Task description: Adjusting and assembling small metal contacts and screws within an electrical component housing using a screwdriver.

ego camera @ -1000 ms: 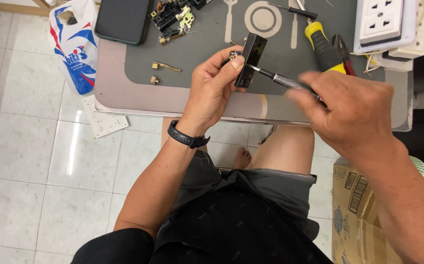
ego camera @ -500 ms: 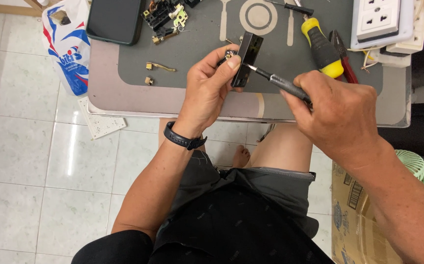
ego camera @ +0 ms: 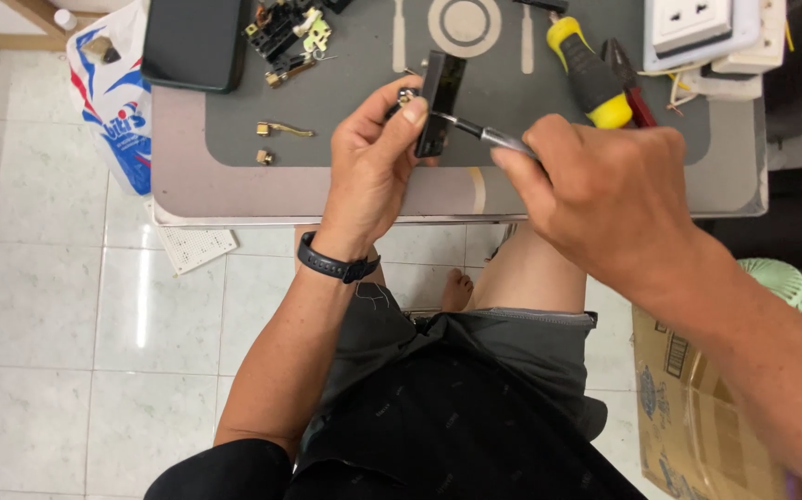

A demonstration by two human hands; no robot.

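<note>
Left hand (ego camera: 378, 162) pinches a black switch part (ego camera: 441, 102); right hand (ego camera: 604, 190) clasps a screwdriver (ego camera: 479, 134) against it. Yellow-handled screwdriver (ego camera: 589, 74), brass contacts (ego camera: 282, 130) and a white socket (ego camera: 692, 23) lie nearby on the counter (ego camera: 188, 190).

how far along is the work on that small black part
Done: brass pieces and a black-and-brass assembly already lie loose on the grey mat. In hand: the left hand grips the small black rectangular block while the right hand sets a slim metal screwdriver against it. Left: those loose parts and the white socket plate lie apart, unjoined.
</note>
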